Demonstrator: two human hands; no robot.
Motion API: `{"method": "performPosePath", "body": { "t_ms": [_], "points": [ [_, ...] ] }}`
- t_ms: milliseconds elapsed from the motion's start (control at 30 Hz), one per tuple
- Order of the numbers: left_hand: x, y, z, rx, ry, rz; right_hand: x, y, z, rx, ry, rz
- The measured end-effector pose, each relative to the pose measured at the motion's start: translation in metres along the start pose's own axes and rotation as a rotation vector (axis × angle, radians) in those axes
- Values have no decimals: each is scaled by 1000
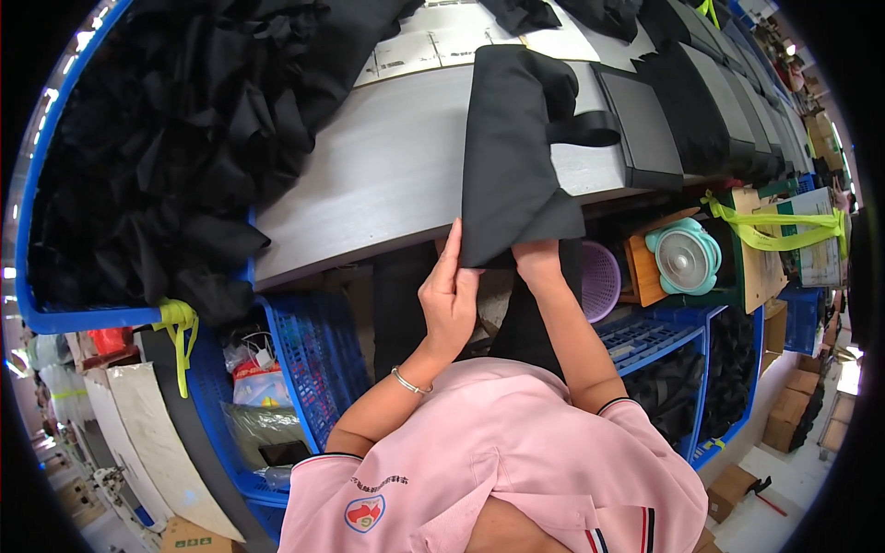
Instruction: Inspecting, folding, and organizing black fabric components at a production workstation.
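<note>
Our left hand (449, 300) pinches the near left corner of a flat black fabric bag (510, 157) hanging over the near edge of the grey worktable (387, 175). Our right hand (536, 258) grips its near right hem, fingers hidden beneath the cloth. Far left, a blue bin (37, 184) holds heaped black fabric pieces (175, 120), indistinct in shadow.
</note>
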State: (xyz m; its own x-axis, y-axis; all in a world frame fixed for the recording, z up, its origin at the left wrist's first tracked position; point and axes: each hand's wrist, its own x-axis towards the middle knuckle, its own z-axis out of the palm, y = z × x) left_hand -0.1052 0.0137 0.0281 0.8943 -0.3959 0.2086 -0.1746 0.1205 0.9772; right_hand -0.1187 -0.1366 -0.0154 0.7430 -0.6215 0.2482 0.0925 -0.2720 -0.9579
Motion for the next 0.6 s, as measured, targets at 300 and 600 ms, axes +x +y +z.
{"method": "performPosePath", "body": {
  "t_ms": [300, 600],
  "points": [
    [-1, -62, -9, -607, 132, -557, 16, -26, -2, -616, -633, 143],
    [-16, -86, 3, -539, -113, -618, -16, -33, 34, -1123, -367, -229]
  ]
}}
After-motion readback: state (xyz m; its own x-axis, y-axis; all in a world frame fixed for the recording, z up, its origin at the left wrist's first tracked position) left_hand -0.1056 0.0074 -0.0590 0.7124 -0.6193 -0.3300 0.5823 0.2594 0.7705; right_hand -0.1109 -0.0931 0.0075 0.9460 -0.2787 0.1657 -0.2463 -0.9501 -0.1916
